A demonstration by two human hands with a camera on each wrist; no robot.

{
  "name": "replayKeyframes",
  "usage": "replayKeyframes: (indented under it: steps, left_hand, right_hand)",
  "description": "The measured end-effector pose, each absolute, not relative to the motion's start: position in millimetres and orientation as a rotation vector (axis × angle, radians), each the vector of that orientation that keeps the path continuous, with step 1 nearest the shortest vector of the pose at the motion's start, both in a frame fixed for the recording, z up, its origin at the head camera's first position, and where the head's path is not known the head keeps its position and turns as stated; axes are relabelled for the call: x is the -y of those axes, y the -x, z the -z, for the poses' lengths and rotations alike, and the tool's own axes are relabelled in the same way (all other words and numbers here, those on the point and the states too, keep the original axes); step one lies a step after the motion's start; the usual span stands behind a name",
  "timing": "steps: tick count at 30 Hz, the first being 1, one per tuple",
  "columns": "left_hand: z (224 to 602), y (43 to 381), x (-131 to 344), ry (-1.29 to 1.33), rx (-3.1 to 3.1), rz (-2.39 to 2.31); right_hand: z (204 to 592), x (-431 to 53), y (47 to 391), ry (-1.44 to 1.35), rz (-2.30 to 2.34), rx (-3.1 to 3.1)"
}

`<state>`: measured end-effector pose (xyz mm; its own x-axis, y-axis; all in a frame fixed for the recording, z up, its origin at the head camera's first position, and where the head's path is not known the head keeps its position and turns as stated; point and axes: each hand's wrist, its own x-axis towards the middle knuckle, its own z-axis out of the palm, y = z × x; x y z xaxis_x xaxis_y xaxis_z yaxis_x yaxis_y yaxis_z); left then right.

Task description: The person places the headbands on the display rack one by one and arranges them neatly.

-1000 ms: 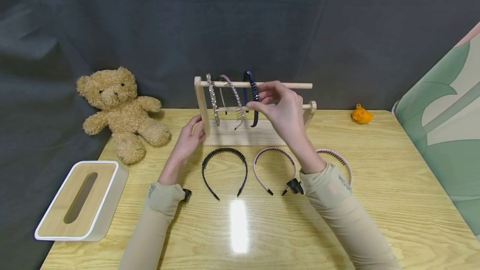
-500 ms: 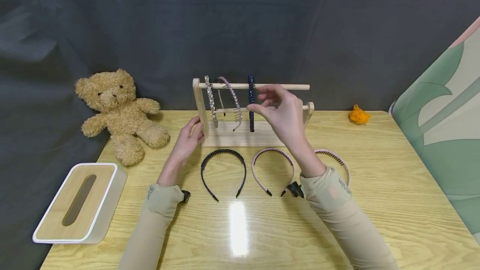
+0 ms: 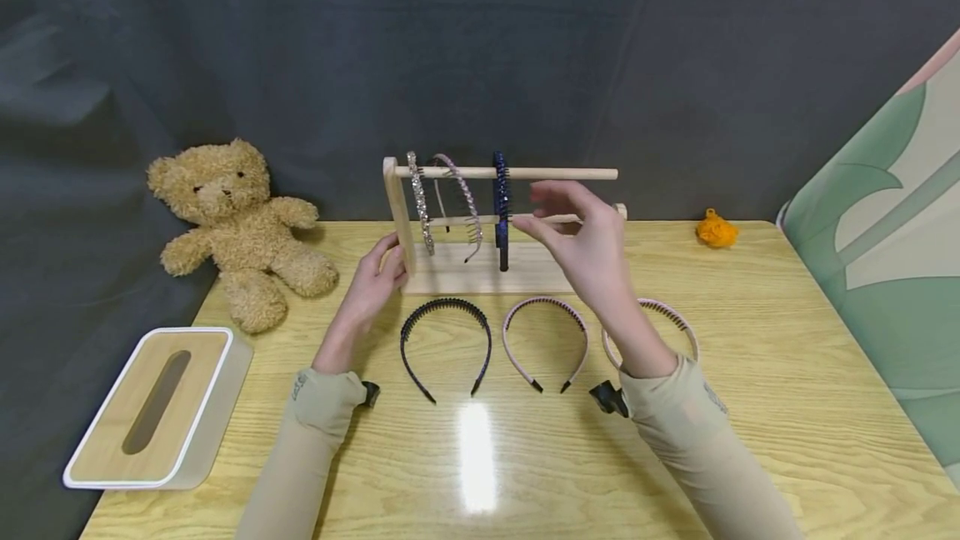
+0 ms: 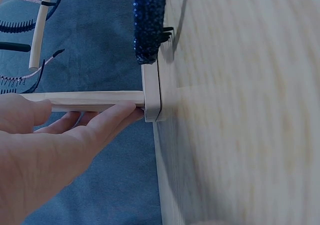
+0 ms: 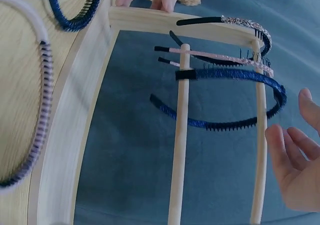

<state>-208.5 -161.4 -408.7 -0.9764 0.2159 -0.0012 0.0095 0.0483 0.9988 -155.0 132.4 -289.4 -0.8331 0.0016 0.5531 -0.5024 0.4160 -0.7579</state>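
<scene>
My left hand (image 3: 372, 273) rests its fingertips against the left upright of a wooden headband rack (image 4: 90, 101), fingers fairly straight. A dark blue sparkly headband (image 3: 502, 198) hangs across the rack's upper and lower rods, its toothed inner side showing in the right wrist view. Just right of it my right hand (image 3: 592, 244) is held in the air, thumb and fingers apart with nothing between them. In the right wrist view a gap shows between these fingertips (image 5: 274, 132) and the blue band. Further left on the rods hang a pink headband (image 3: 468, 198) and a silver glittery headband (image 3: 420, 202).
Before the rack lie a dark headband (image 3: 446, 304) and two pale pink headbands (image 3: 546, 301). A teddy bear (image 3: 240, 232) sits at the left, behind a tissue box (image 3: 202, 415). An orange toy (image 3: 717, 230) stands at the back right. A dark curtain hangs behind.
My right hand has let go of the blue headband and drawn back to the right. The blue headband has straightened and now hangs on the rods. My left hand stays at the upright.
</scene>
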Motion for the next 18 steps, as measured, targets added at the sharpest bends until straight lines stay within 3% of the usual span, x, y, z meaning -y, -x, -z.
replayKeyframes:
  steps: [18]
  left_hand:
    - [410.1,210.0,161.2,-0.243,-2.160,-2.052]
  right_hand:
    - [304.6,-193.6,128.6,-0.410,-1.302,2.314]
